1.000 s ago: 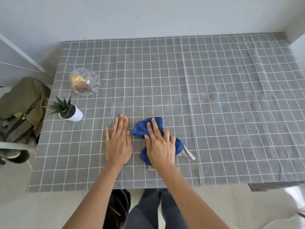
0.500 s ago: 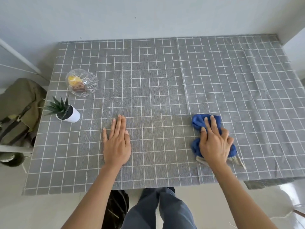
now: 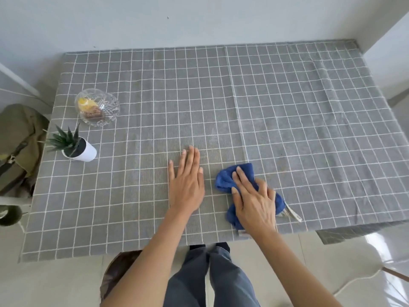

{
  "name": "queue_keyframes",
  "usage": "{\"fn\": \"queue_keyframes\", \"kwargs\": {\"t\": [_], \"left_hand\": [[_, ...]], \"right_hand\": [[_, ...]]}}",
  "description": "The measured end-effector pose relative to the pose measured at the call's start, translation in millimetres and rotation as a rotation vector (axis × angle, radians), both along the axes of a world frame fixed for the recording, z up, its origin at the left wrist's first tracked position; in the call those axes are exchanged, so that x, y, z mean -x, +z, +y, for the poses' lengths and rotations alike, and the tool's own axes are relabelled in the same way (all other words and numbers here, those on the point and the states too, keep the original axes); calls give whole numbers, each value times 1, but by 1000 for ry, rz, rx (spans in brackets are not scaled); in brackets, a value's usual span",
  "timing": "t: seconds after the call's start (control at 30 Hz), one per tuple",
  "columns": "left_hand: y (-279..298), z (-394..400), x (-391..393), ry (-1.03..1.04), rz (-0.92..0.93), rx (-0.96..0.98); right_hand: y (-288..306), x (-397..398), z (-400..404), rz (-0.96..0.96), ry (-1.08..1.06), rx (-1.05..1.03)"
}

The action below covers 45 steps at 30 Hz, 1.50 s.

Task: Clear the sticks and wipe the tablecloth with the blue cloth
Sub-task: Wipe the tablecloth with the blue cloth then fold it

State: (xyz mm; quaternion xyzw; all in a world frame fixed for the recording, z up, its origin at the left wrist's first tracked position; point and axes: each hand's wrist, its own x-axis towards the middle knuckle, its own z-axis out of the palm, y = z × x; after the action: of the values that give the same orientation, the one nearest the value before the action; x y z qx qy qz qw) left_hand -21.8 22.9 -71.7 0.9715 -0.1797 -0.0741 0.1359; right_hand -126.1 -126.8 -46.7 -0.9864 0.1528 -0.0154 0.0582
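Near the front edge of the tablecloth, the right hand pressed straight, close-set fingers on the bunched cloth. Just beside it the left hand lay flat, holding nothing. Soft, light and limp, I judged; a flat palm on its middle should steer it best.

One head-worn wide-angle view looks down and forward over the tablecloth from its near edge, seemingly close.

Left hand flat, palm down, fingers straight and together. Right hand palm down just beside it, fingers nearly straight, angled left. Both forearms bare, reaching forward.
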Motion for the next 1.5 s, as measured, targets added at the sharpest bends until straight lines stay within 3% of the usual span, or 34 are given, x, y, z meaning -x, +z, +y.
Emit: {"fn": "queue_keyframes", "kwargs": {"t": [0.3,0.5,0.67,0.87,1.2,1.37,1.5], "left_hand": [[0,2,0,2,15,-15],[0,-2,-4,17,26,-20],[4,-41,-40,17,18,31],[-1,-49,-55,19,-8,21],[-2,-49,-55,-1,-9,-19],[-1,-48,-56,-5,-9,-49],[-1,-48,-56,-5,0,-40]], "right_hand": [[1,18,-64,92,-215,-29],[8,4,-79,-57,-274,-186],[17,-71,-72,-124,-195,-178],[-2,-118,-56,8,-12,-110],[-4,-86,-210,6,-406,-93],[4,-88,-211,-39,-471,-142],[11,-75,-154,-80,-239,-135]]}}
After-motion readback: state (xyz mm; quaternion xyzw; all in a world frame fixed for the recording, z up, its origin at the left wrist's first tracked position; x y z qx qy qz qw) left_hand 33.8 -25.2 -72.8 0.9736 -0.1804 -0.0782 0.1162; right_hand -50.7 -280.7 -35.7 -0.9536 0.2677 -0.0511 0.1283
